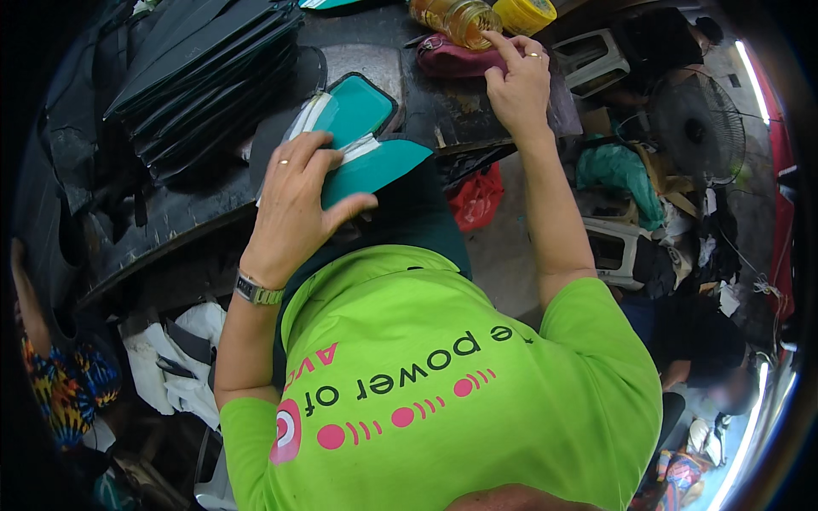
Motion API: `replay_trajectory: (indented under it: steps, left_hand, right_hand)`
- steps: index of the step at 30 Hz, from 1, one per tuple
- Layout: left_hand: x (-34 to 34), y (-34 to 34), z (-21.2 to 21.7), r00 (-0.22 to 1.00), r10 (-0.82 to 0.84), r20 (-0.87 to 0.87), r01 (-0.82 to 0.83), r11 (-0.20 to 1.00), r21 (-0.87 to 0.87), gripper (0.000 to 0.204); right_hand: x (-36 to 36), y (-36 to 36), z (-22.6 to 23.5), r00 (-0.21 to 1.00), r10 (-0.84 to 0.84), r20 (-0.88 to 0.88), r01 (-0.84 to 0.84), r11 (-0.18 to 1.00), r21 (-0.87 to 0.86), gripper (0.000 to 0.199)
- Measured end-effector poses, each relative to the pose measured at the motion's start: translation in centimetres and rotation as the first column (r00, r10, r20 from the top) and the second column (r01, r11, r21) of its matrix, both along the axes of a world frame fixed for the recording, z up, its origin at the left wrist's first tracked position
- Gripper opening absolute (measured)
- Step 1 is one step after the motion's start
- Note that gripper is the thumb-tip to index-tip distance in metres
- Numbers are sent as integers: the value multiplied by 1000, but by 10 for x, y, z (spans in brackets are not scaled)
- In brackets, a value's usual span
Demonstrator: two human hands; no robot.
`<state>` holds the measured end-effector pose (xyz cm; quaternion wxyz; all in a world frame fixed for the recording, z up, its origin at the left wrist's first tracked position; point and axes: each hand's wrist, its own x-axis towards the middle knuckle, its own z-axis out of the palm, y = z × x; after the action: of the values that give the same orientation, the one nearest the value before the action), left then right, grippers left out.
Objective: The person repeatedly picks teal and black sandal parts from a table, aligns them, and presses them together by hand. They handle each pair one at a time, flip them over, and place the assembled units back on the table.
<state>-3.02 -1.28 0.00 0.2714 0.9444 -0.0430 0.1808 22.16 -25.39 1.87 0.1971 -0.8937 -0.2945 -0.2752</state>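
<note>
While the left hand (294, 200) is gripping the teal pieces (362, 140) at the table (204, 200) edge, thumb under and fingers curled over, the right hand (515, 81) is reaching away, index finger extended and dipping into the open jar (460, 19), other fingers loosely bent, holding nothing. Risk, as I'm judging it: with attention split, the finger is likely tipping the jar or dripping its contents onto the pink pouch (456, 58); the teal pieces are overhanging and could be slipping off. Crowding things: dark stack (209, 72) at left, yellow lid (524, 13) beside the jar, red bag (477, 196) below, fan (699, 128) at right.
</note>
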Motion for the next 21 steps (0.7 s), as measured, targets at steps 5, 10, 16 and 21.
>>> replay_trajectory:
  steps: [5,10,16,21]
  left_hand:
    - [25,1,0,999,35,-21,-37,989,-141,41]
    - [40,0,4,998,-32,-47,32,999,-8,45]
    - [58,-8,-2,989,131,-65,-131,991,9,31]
    - [63,-6,-9,992,124,-12,-124,992,3,20]
  right_hand:
    - [15,-2,-17,1000,-5,2,5,991,-137,47]
    - [5,4,-18,998,19,-65,-19,1000,4,40]
    - [-61,9,-13,782,391,-485,-166,881,443,34]
    - [-126,26,-37,713,531,-458,-276,813,514,41]
